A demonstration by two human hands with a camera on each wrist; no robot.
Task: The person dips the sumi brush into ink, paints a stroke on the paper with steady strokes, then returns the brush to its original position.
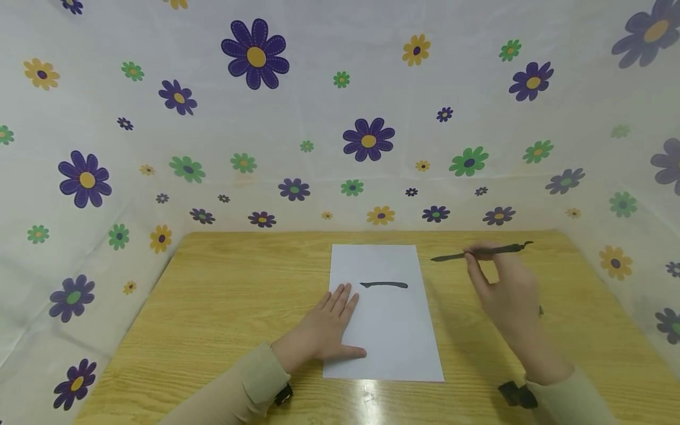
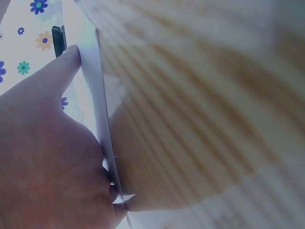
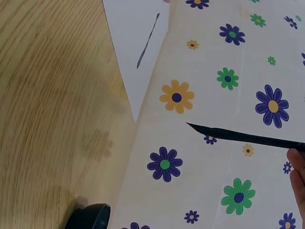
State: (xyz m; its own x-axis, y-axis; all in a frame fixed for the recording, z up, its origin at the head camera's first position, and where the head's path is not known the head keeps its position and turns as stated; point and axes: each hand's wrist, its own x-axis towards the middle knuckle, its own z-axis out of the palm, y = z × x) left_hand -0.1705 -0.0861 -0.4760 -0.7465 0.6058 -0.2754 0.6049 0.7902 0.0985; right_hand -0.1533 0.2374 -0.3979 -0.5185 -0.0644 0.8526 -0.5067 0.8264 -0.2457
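A white sheet of paper lies on the wooden table, with one dark horizontal brush stroke on its upper half. My left hand rests on the sheet's left side, fingers straight and thumb spread. To the right of the paper, my right hand pinches a dark writing brush between thumb and fingers. The brush is raised and nearly level, its pointed tip toward the paper and a small hook at its other end. In the right wrist view the brush tip touches nothing.
A dark cup stands on the table and is mostly hidden by my right arm in the head view. Flower-printed cloth hangs behind the table and along both sides. Dark straps show at both wrists.
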